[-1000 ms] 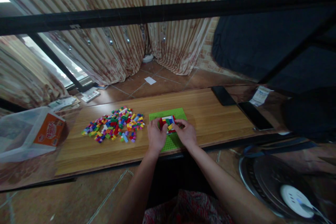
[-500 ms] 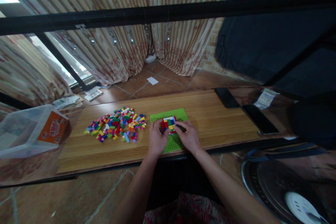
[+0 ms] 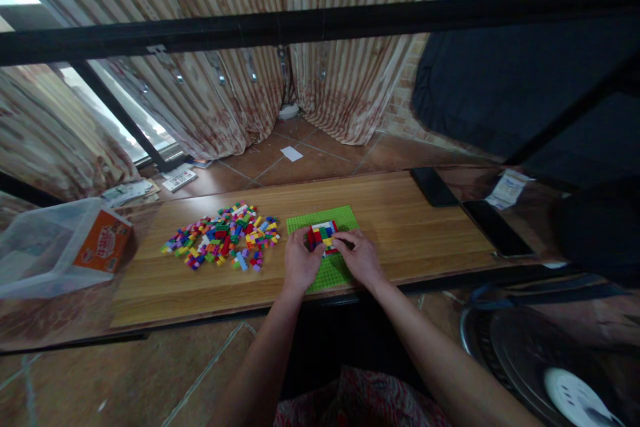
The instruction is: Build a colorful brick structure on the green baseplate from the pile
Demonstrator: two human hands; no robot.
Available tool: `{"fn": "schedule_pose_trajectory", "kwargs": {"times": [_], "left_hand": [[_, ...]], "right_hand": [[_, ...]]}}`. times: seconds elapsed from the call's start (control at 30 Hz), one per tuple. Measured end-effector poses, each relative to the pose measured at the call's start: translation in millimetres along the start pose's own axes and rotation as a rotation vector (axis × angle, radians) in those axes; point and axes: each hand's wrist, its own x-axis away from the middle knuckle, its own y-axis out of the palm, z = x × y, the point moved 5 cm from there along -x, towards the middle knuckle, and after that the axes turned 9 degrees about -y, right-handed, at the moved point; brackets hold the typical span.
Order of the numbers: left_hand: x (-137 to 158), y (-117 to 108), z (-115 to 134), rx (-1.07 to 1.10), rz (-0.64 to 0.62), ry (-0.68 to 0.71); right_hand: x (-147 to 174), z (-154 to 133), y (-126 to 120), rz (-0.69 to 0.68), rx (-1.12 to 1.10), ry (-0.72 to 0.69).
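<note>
A small block of toy building bricks (image 3: 323, 232), in red, white, yellow, green and blue, sits on a green studded baseplate (image 3: 334, 275). My left hand (image 3: 301, 261) is closed round the block's left side, thumb against the near edge. At the opposite side, my right hand (image 3: 362, 257) has thumb and fingertips pinched together, touching the yellow and white part. Whatever lies between those fingertips is too small to make out. Left of the plate spreads a pile of loose bricks (image 3: 223, 237) in many colours.
The wooden board (image 3: 395, 227) carries all this. Two dark phones (image 3: 434, 187) and a paper packet (image 3: 509, 188) lie at the right. A clear plastic bin (image 3: 50, 257) with an orange label stands at the far left. A black rail (image 3: 320, 25) crosses beyond the board.
My right fingertips have drawn closer together and shifted slightly at the block's right side. My left hand keeps its hold. The view has moved a little.
</note>
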Motion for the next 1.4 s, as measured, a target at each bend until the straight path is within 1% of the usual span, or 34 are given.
{"fn": "schedule_pose_trajectory", "kwargs": {"times": [0.1,0.23,0.43,0.5,0.6,0.7,0.8,0.93,0.97,1.07,1.13,1.2,1.27,1.4], "left_hand": [[-3,-1,2,-0.016,0.007,-0.007],[-6,-1,7,-0.076,0.042,-0.057],[-10,3,8,-0.085,0.029,-0.123],[-10,4,8,-0.088,0.035,-0.129],[-12,4,8,-0.096,0.052,-0.142],[-14,5,8,-0.097,0.049,-0.152],[-15,5,11,-0.103,0.042,-0.145],[-3,4,13,-0.101,0.080,-0.107],[3,3,13,-0.085,0.099,-0.081],[25,1,5,-0.013,0.090,-0.011],[42,-8,-5,0.002,0.098,0.038],[56,-25,-20,0.011,0.111,0.068],[65,-50,-40,0.018,0.159,0.045],[69,-109,-76,-0.032,0.344,-0.072]], "right_hand": [[-1,1,0,-0.011,-0.006,0.009],[-2,1,0,-0.007,-0.016,0.022],[-8,5,1,0.009,-0.129,0.126],[-13,10,4,-0.017,-0.178,0.188],[-23,19,9,-0.094,-0.224,0.259],[-32,23,12,-0.156,-0.199,0.293],[-38,23,10,-0.179,-0.165,0.328],[-38,14,5,-0.206,-0.175,0.299],[-37,12,4,-0.212,-0.178,0.285],[-29,10,-1,-0.206,-0.177,0.241],[-22,11,-3,-0.195,-0.158,0.203],[-14,13,-5,-0.185,-0.138,0.167],[-6,15,-6,-0.174,-0.125,0.129],[1,19,-6,-0.119,-0.088,0.098]]}}
